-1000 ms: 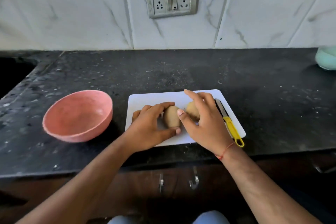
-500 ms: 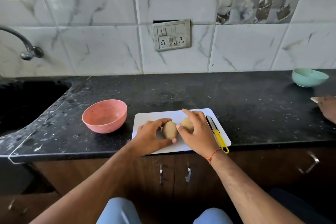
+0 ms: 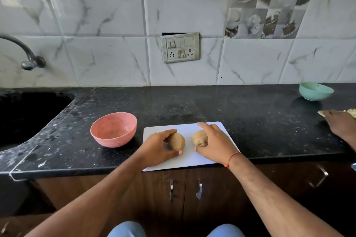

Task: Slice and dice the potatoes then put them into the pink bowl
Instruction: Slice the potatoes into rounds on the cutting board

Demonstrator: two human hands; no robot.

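Now the left hand point(image 3: 156, 146) curls its fingers around one potato point(image 3: 176, 141) on the white cutting board point(image 3: 189, 155). Beside it, the right hand point(image 3: 215, 143) grips the other potato point(image 3: 200, 137). Left of the board sits the pink bowl point(image 3: 114, 129).

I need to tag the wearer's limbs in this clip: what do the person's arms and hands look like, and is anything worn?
Both forearms are bare, with no sleeves showing. The right hand has a thin red-orange thread bracelet at its wrist. The left hand wears nothing visible.

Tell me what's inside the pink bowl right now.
Nothing visible: the round pink bowl shows only its bare inner wall. The near rim hides a strip of the inside. Both brown potatoes lie whole on the white cutting board.
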